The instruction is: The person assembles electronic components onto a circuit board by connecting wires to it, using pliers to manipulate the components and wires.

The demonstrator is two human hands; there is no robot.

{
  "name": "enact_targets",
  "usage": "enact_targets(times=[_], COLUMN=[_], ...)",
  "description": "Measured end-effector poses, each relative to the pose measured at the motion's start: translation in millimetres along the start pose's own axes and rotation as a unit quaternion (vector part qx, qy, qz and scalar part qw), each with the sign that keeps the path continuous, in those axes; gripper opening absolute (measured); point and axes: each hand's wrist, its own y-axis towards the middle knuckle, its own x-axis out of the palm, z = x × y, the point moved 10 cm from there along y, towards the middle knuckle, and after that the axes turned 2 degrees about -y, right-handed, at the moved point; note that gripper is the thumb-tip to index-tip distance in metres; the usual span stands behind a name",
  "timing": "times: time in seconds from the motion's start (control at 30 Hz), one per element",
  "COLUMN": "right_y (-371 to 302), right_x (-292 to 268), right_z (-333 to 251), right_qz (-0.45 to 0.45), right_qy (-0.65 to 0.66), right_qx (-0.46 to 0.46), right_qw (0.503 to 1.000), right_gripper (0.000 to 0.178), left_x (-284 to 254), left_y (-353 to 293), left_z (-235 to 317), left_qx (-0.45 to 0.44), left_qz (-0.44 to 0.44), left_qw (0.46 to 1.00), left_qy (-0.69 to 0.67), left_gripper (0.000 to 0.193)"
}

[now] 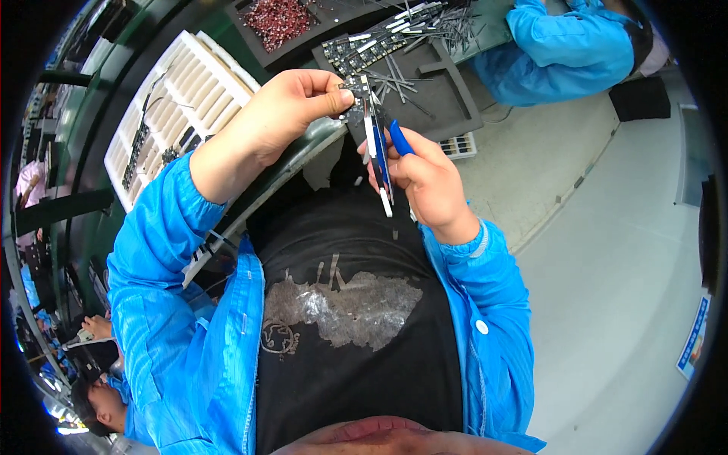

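My left hand point(292, 106) pinches the edge of a small dark circuit board point(353, 95) between thumb and fingers, above the table's near edge. Long narrow strips point(384, 193), black and white, slant down from the board toward my right hand point(431, 182). That hand is closed round a blue-handled hand tool point(400, 139), which looks like nippers. Its jaws are lost among the board and strips, so I cannot tell whether they touch the board. Fingers of the right hand partly hide the strips.
Beyond my hands, a dark foam tray point(462, 95) holds several circuit boards point(356, 51) and loose thin strips point(455, 34). A heap of small red parts point(277, 23) lies farther left. At left stands a white slotted tray point(216, 87). A co-worker's blue sleeve point(565, 57) is at far right.
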Motion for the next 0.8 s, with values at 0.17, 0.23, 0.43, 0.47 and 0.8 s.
enact_targets(times=[0.17,0.23,0.43,0.47,0.8], right_y=[-0.7,-1.5,23.4,27.7,49.4], right_x=[-7.0,-21.9,-71.7,-78.4,-84.5], right_z=[-13.3,-25.5,-72.5,-73.8,-58.9], right_qz=[0.017,0.062,0.178,0.166,0.163], right_qy=[0.009,-0.103,-0.524,-0.525,-0.862], right_qx=[-0.043,-0.083,-0.197,-0.197,-0.135], right_qw=[0.999,0.989,0.809,0.811,0.460], right_gripper=[0.040,0.038,0.032,0.032,0.041], left_x=[-9.7,-26.0,-88.6,-98.1,-189.7], left_y=[-11.9,-25.4,-103.0,-107.9,-160.6], left_z=[2.4,7.6,16.5,11.9,-9.3], left_qx=[-0.011,-0.001,-0.013,-0.015,-0.021], left_qz=[0.005,0.023,0.139,0.150,0.264], left_qw=[1.000,1.000,0.990,0.988,0.962], left_qy=[-0.021,0.020,-0.019,-0.023,0.070], left_gripper=[0.014,0.016,0.021,0.021,0.024])
